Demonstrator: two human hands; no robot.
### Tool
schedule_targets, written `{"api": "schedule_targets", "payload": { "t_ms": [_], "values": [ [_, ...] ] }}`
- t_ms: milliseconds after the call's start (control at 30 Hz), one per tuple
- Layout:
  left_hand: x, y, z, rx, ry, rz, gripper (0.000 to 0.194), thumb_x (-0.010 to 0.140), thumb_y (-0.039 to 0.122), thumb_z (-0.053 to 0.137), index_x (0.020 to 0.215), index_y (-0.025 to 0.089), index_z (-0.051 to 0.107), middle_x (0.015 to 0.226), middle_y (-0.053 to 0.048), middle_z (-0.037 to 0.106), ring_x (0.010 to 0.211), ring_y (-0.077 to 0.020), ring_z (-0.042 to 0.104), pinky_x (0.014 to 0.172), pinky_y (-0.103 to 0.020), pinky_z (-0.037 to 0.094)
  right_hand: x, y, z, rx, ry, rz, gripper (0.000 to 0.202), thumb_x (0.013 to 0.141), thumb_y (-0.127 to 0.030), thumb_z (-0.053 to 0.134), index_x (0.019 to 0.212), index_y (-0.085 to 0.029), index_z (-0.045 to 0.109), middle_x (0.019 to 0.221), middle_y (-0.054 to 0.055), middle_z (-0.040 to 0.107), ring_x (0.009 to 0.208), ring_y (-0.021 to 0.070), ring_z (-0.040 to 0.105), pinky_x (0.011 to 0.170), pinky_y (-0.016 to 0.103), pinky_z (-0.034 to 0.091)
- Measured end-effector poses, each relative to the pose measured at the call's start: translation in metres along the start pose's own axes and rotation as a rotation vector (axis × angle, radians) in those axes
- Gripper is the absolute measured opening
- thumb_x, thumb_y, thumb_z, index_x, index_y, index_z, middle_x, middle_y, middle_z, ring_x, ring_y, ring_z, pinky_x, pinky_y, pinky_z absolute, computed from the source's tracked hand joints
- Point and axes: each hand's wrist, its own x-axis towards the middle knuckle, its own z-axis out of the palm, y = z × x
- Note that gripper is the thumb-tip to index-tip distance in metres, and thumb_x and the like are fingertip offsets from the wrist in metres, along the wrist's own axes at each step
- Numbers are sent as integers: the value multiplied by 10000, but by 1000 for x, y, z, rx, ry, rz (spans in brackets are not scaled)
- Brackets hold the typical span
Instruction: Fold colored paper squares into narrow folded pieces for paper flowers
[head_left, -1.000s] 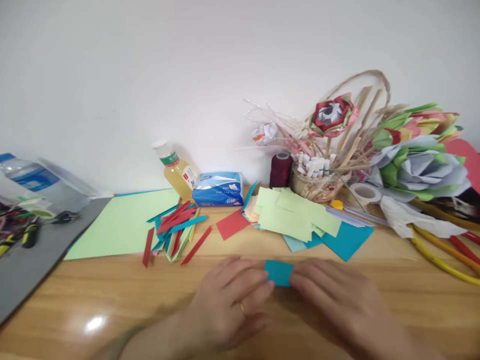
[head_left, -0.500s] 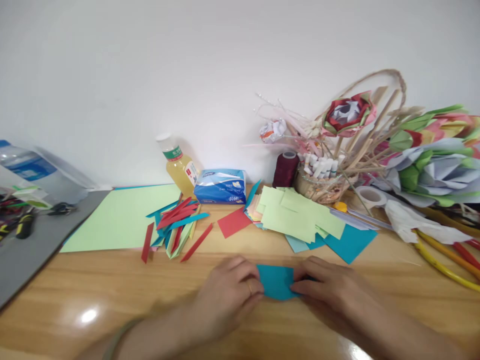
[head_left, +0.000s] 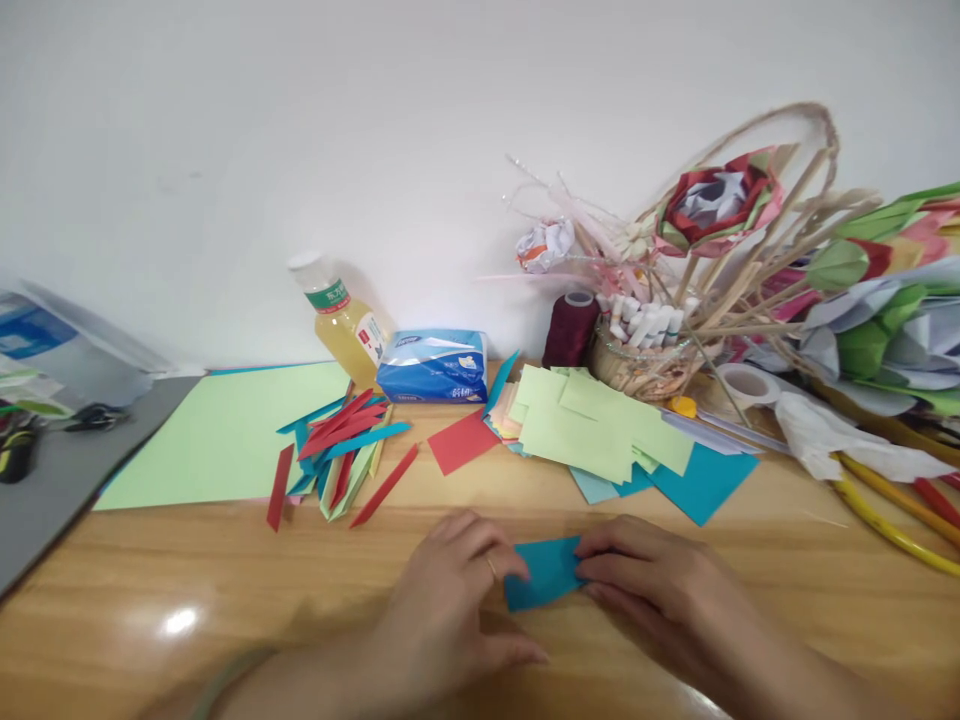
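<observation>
A small blue sheet of paper [head_left: 547, 572], apparently folded, is between my two hands low in the head view. My right hand [head_left: 660, 575] pinches its right end between thumb and fingers. At the paper's left end, my left hand [head_left: 465, 585] is open, its thumb spread away below and a fingertip over the paper's edge. A ring shows on one of its fingers. Beyond my hands lie a red paper piece [head_left: 461, 442] and a stack of light green paper pieces [head_left: 577, 430]. The underside of the blue paper is hidden.
Folded paper strips [head_left: 345, 445] lie on the left, near a large green sheet [head_left: 225, 430]. A drink bottle [head_left: 341, 325] and a tissue pack [head_left: 433, 367] stand by the wall. On the right are a thread spool [head_left: 570, 330], a basket [head_left: 645, 370] and paper flowers [head_left: 720, 203].
My left hand has loosened from the paper and its thumb has swung away. The blue paper is now narrower and tilted, still in my right hand. The camera view has shifted slightly.
</observation>
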Motion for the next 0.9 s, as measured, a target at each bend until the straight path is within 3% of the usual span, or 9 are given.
{"api": "schedule_targets", "payload": {
  "t_ms": [100, 233, 367, 500, 700, 900],
  "values": [
    [2, -2, 1, -25, 12, 18, 117, 728, 132, 721, 755, 186, 621, 783, -6, 637, 746, -172, 539, 671, -277, 408, 0, 0, 0, 34, 23, 22, 193, 879, -122, 456, 872, -209, 628, 916, 41, 619, 819, 138, 608, 691, 241, 484],
    [3, -1, 2, -123, 62, -89, 116, 776, 99, 660, 703, 169, 603, 689, 5, 632, 701, -158, 533, 662, -267, 407, -1, 6, -4, 1, 14, 140, 166, 878, -168, 472, 848, -219, 627, 869, 37, 607, 806, 166, 602, 697, 293, 486],
    [3, 0, 5, -119, 84, -111, 129, 812, 115, 605, 694, 168, 605, 670, 1, 641, 660, -158, 520, 657, -281, 411, -2, 9, -8, -27, -18, 262, 183, 889, -232, 468, 784, -221, 618, 812, 24, 591, 736, 165, 596, 632, 293, 478],
    [4, -1, 8, -63, 115, -164, 107, 782, 106, 620, 699, 173, 632, 630, -1, 633, 649, -169, 527, 602, -264, 416, -2, 8, -9, -47, 3, 274, 236, 910, -267, 424, 766, -223, 605, 774, 16, 586, 699, 157, 597, 604, 282, 473],
    [8, -1, 8, 6, 104, -257, 105, 702, 68, 664, 690, 172, 658, 638, -12, 621, 651, -177, 579, 562, -250, 440, 0, 7, -5, -130, 37, 317, 146, 836, -227, 526, 695, -210, 562, 710, 8, 576, 626, 158, 590, 532, 264, 457],
    [10, 0, 7, 96, 75, -239, 104, 699, 75, 644, 675, 176, 646, 621, -11, 610, 632, -187, 586, 537, -259, 443, -2, 5, -5, -96, 32, 327, 150, 847, -243, 508, 710, -206, 555, 725, 14, 563, 631, 152, 580, 552, 267, 457]
  ]
}}
